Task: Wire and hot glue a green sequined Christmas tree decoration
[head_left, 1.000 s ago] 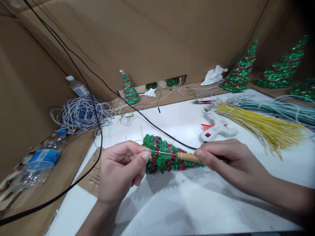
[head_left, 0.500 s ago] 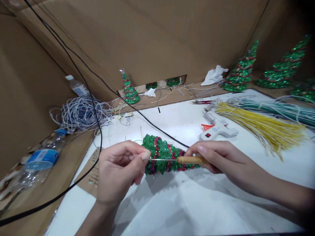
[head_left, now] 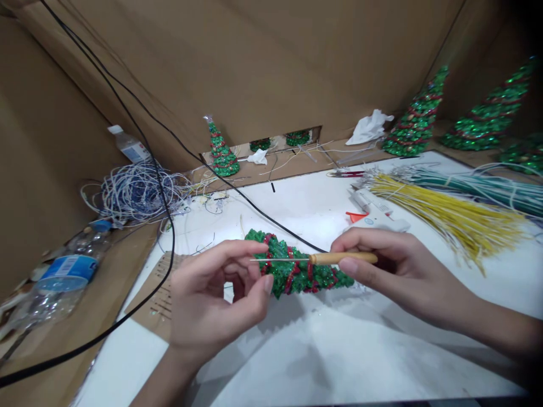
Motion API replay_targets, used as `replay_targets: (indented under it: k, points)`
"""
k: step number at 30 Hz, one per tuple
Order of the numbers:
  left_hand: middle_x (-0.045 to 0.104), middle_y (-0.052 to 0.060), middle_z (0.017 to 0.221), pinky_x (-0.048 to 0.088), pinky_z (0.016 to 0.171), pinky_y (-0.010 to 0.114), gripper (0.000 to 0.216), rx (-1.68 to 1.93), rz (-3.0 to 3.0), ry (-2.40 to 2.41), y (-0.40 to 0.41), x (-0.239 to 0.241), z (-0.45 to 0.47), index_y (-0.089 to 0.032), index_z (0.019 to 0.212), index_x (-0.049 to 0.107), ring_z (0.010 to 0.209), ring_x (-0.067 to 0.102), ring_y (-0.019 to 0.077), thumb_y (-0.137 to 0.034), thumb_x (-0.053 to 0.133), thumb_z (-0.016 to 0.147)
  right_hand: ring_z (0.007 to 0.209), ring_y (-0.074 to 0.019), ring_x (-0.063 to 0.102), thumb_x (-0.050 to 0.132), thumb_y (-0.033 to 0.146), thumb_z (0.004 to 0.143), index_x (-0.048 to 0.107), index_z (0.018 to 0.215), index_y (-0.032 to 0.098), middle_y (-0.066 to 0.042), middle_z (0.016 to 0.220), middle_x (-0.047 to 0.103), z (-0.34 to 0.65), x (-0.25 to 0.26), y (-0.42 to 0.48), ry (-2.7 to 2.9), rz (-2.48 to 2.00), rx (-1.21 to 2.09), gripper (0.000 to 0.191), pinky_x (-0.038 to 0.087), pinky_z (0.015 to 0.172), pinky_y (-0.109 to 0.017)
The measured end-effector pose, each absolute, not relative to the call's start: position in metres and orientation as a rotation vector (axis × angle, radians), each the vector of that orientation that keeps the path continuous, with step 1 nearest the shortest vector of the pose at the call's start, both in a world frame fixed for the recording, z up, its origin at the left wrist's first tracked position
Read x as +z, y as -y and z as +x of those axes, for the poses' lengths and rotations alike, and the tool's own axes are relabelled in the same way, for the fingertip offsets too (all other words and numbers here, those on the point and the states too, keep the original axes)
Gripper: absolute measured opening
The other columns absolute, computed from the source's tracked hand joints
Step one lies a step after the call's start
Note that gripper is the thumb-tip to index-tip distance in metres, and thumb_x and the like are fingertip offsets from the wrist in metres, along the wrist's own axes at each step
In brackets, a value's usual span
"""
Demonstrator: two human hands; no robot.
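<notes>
Between the thumb and fingers of my right hand [head_left: 382, 263] is the wooden handle of an awl [head_left: 339, 258], its thin metal shaft pointing left. My left hand [head_left: 220, 288] is open, thumb and forefinger parted around the tip of the shaft; whether a fingertip touches it I cannot tell. Behind the shaft a green Christmas tree ornament [head_left: 284, 282] with red glittery garlands lies on its side on the white tabletop [head_left: 339, 350], its wide base to the left. My left fingers hide part of that base.
A white glue gun [head_left: 373, 217] lies behind my right hand, near bundles of yellow wires [head_left: 445, 215] and green wires [head_left: 475, 183]. A black cable [head_left: 254, 206] crosses the table. At left are tangled wires [head_left: 136, 192], a plastic bottle [head_left: 68, 271] and a cardboard piece [head_left: 156, 305]. Upright trees [head_left: 416, 121] stand behind.
My left thumb and forefinger have parted from their pinch at the shaft's tip. The awl has risen slightly, and more of its handle shows in my right hand.
</notes>
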State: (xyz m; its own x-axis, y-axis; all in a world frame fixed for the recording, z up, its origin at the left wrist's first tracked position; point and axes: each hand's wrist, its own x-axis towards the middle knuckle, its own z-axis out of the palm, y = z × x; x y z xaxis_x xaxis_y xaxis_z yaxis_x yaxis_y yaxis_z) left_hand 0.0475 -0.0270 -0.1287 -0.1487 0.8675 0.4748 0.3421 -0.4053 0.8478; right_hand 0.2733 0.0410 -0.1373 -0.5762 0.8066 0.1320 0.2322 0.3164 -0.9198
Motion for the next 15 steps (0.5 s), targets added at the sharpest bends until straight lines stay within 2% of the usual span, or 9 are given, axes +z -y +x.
replay_targets:
  k: [2, 7, 11, 15]
  points:
    - [0.064, -0.001, 0.061, 0.044, 0.041, 0.016, 0.026, 1.526, 1.855, -1.352, 0.0261, -0.1300, 0.0439, -0.018, 0.092, 0.071, 0.047, 0.055, 0.0079, -0.005, 0.070, 0.068, 0.053, -0.0091, 0.043, 0.059, 0.043, 0.086, 0.066, 0.085, 0.021, 0.000, 0.066, 0.057, 0.2737, -0.1366, -0.0408, 2.023, -0.914, 1.183, 0.023, 0.031, 0.043, -0.020]
    - [0.067, 0.000, 0.061, 0.048, 0.046, 0.018, 0.016, 1.466, 2.140, -1.387, 0.0231, -0.1280, 0.0407, -0.017, 0.078, 0.070, 0.053, 0.060, 0.0107, -0.004, 0.068, 0.069, 0.063, -0.0139, 0.057, 0.061, 0.040, 0.085, 0.071, 0.088, 0.022, -0.003, 0.075, 0.068, 0.2754, -0.1347, -0.0420, 2.072, -0.890, 1.003, 0.020, 0.036, 0.045, -0.022]
    - [0.064, 0.000, 0.056, 0.043, 0.042, 0.018, 0.011, 1.385, 2.170, -1.371, 0.0227, -0.1230, 0.0425, -0.015, 0.072, 0.069, 0.046, 0.055, 0.0086, -0.005, 0.066, 0.071, 0.067, -0.0141, 0.060, 0.063, 0.034, 0.085, 0.074, 0.093, 0.026, -0.002, 0.080, 0.071, 0.2787, -0.1329, -0.0457, 2.114, -0.803, 0.867, 0.016, 0.039, 0.049, -0.024]
    - [0.060, -0.001, 0.051, 0.038, 0.036, 0.017, 0.012, 1.318, 2.104, -1.376, 0.0227, -0.1209, 0.0428, -0.015, 0.067, 0.069, 0.041, 0.050, 0.0074, -0.005, 0.063, 0.072, 0.063, -0.0129, 0.059, 0.064, 0.033, 0.084, 0.075, 0.096, 0.028, -0.001, 0.078, 0.070, 0.2813, -0.1304, -0.0477, 2.122, -0.785, 0.883, 0.017, 0.038, 0.048, -0.024]
